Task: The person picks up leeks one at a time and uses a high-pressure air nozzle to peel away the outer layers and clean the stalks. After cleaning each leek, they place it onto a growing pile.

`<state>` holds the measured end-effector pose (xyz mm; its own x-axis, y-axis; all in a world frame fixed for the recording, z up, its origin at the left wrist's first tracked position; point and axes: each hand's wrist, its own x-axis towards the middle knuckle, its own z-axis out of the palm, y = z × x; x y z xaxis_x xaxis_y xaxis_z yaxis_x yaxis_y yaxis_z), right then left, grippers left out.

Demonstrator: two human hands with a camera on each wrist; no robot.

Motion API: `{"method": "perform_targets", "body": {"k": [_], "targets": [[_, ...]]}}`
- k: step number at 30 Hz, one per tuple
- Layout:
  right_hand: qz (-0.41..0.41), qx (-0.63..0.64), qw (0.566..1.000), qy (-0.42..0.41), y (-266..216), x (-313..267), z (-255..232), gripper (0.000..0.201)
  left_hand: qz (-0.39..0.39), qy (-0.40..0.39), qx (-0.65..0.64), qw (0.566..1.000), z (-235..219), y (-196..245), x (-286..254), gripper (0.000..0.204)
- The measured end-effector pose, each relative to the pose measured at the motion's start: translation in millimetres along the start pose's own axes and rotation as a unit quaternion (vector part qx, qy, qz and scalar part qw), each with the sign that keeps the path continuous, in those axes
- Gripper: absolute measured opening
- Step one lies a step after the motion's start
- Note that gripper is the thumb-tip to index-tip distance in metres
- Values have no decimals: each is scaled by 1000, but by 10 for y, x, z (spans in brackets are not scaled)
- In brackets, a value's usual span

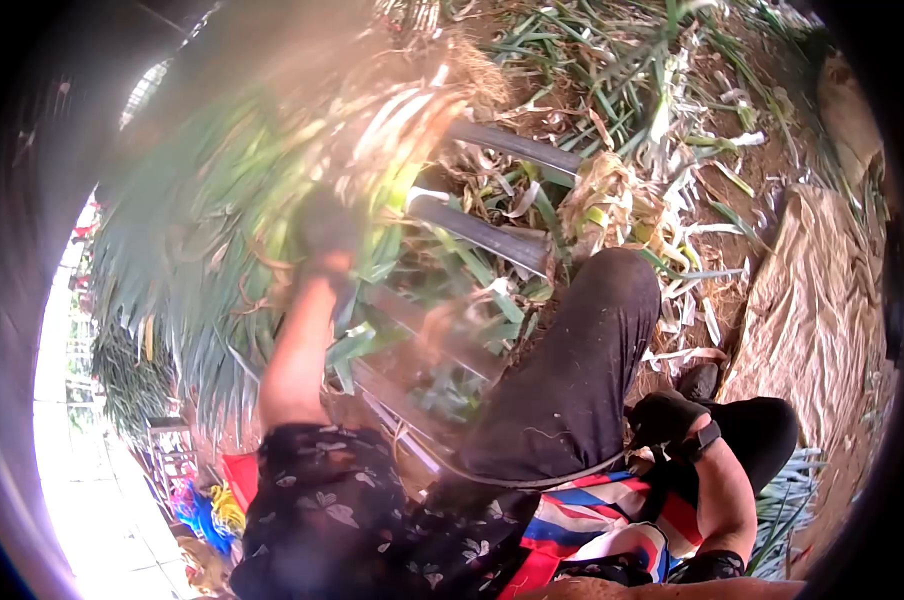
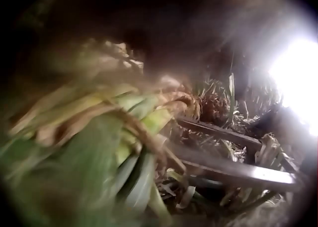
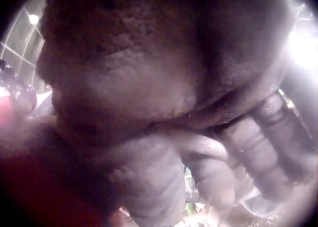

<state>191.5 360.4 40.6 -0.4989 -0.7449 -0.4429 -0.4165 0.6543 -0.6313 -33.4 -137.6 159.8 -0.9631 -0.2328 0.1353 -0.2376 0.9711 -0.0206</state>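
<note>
A large bundle of long green leafy stalks [image 1: 222, 190], blurred by motion, lies across the upper left of the head view. The dark-gloved left hand [image 1: 330, 225] grips it near the pale, root-end side; its fingers are blurred. Leaves [image 2: 99, 142] of the bundle fill the left of the left wrist view, beneath a dark blur. Away from the bundle, the gloved right hand [image 1: 664, 416], with a watch at its wrist, rests by the person's leg. Its fingers [image 3: 253, 152] hang loosely bent in the right wrist view, with nothing visible in them.
Two dark metal bars [image 1: 487, 238] extend from beneath the bundle toward the person's knee [image 1: 617, 290]. Cut leaves and husks [image 1: 662, 130] litter the ground ahead. A crumpled tan sheet [image 1: 807, 310] lies at the right; blue and yellow ties [image 1: 212, 512] are at lower left.
</note>
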Motion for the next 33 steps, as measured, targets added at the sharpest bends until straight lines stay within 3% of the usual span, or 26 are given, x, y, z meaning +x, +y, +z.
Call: {"method": "perform_targets", "body": {"k": [1, 2, 3, 4, 5, 6, 7, 8, 10, 12, 13, 14, 15, 16, 17, 19, 20, 21, 23, 25, 26, 29, 30, 32, 33], "targets": [[14, -9, 1000, 1, -30, 8, -35, 33, 17, 41, 39, 998, 218, -304, -174, 84], [83, -40, 996, -2, -109, 11, -98, 30, 31, 84, 80, 993, 435, -607, -349, 86], [97, -70, 993, 26, -171, -15, -181, 30, 84, 157, 80, 981, 583, -843, -465, 87], [111, -99, 987, 54, -241, -56, -278, 30, 114, 106, 120, 981, 560, -914, -528, 89], [124, -127, 981, 83, -324, -114, -381, 30, 107, 108, 100, 983, 558, -954, -550, 88], [119, -74, 974, 178, -520, -148, -507, 31, 101, 108, 81, 986, 450, -884, -586, 87], [118, -84, 972, 182, -669, -143, -644, 30, 95, 110, 61, 987, 352, -827, -606, 86], [118, -95, 971, 186, -794, -116, -798, 29, 108, 168, 64, 978, 304, -817, -600, 75], [126, -127, 971, 161, -965, -31, -1009, 23, 58, 168, 46, 983, 169, -789, -625, 67], [74, -75, 966, 234, -921, 34, -906, 17, 25, 150, 18, 988, 94, -903, -702, 60], [53, -105, 971, 206, -835, 75, -839, 14, 17, 133, -1, 991, 109, -1004, -765, 58], [30, -133, 974, 179, -749, 116, -772, 12, 38, 170, -4, 985, 347, -1234, -873, 57], [60, -126, 979, 148, -512, 135, -591, 12, 56, 207, -7, 977, 497, -1389, -996, 57], [90, -121, 982, 116, -280, 154, -412, 13, -29, 72, -32, 996, 521, -1414, -1134, 74], [102, -116, 978, 143, -283, 181, -370, 12, -15, 84, -7, 996, 565, -1437, -1263, 81], [92, -197, 972, 89, 32, 252, -150, 15, 17, 108, 43, 993, 611, -1437, -1445, 97], [82, -231, 967, 72, 158, 220, -72, 17, -46, 1, 16, 999, 602, -1434, -1409, 116], [72, -264, 960, 55, 148, 233, -77, 20, -67, -59, 3, 996, 510, -1399, -1305, 116], [52, -316, 947, 34, -318, 311, -190, 24, -106, -176, -28, 978, 306, -1328, -1079, 115], [39, -368, 929, 5, -507, 303, -173, 28, -87, -113, 25, 989, 379, -1323, -990, 106], [58, -392, 917, -36, -354, 223, 26, 28, -87, -80, 73, 990, 583, -1339, -964, 102], [87, -376, 923, -14, -520, 32, 109, 18, -13, -13, 127, 992, 619, -1380, -930, 88], [83, -347, 934, 17, -640, 41, 56, 17, 4, -66, 114, 991, 535, -1387, -872, 86], [85, -283, 949, 114, -693, 6, 68, 18, 25, -45, 106, 993, 554, -1357, -928, 71], [116, -364, 920, 87, -868, 53, -6, 17, 35, -35, 102, 994, 526, -1325, -962, 64]]}}
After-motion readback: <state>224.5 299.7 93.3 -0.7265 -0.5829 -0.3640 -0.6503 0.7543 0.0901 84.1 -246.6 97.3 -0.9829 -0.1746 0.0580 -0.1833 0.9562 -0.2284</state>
